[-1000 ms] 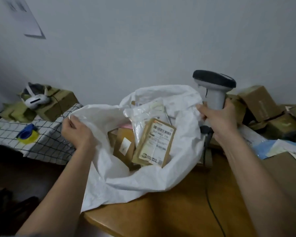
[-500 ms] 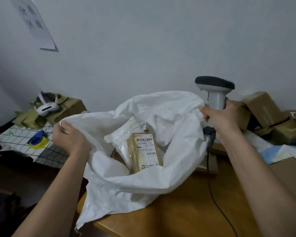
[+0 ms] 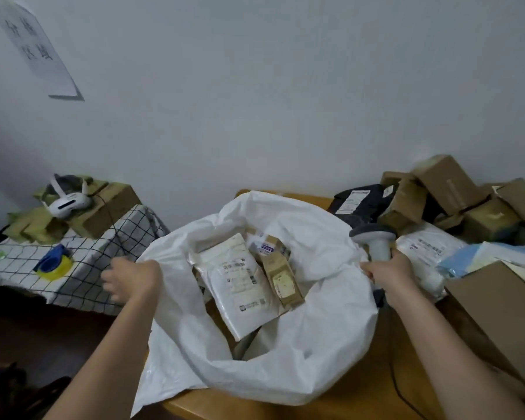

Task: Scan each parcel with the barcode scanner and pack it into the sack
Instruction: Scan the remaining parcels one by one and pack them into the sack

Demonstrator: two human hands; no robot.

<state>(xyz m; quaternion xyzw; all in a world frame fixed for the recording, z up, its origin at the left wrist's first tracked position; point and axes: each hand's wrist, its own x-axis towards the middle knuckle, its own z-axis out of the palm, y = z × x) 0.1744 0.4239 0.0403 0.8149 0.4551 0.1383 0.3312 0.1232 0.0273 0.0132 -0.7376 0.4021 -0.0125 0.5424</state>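
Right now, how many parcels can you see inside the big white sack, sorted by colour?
White parcels: 1, the large flat one.
Brown parcels: 2, one with a pale label and one behind it with a blue label.
Total: 3 showing inside the sack; any others underneath are hidden.

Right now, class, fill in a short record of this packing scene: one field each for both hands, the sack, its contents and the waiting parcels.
left hand: grips the sack's left rim
right hand: holds the barcode scanner and the sack's right rim
sack: white, mouth held open on the wooden table
contents: white mailer and brown parcel on top
waiting parcels: brown boxes heaped at right
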